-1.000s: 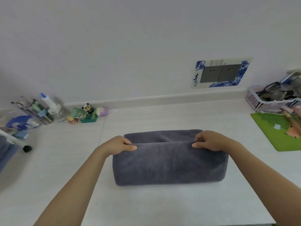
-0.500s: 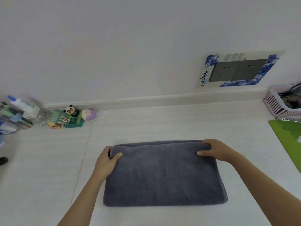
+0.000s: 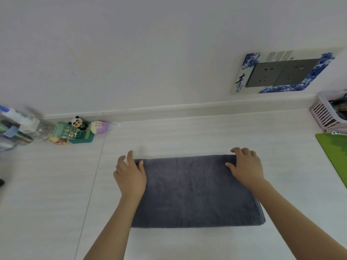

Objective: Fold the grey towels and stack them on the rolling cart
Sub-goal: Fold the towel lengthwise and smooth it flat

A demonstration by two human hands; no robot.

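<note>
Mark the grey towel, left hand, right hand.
grey towel (image 3: 195, 194), head view, centre of top face.
left hand (image 3: 130, 177), head view, back of hand.
right hand (image 3: 246, 168), head view, back of hand.

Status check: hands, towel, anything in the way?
Left hand and right hand open, flat on grey towel. Towel folded on table. No obstruction nearby.

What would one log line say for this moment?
towel: folded flat on table | left hand: far-left corner | right hand: far-right corner

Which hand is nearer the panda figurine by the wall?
Left. The left hand rests on the grey towel's far left corner, closer to the panda figurine; the right hand rests on the far right corner.
</note>
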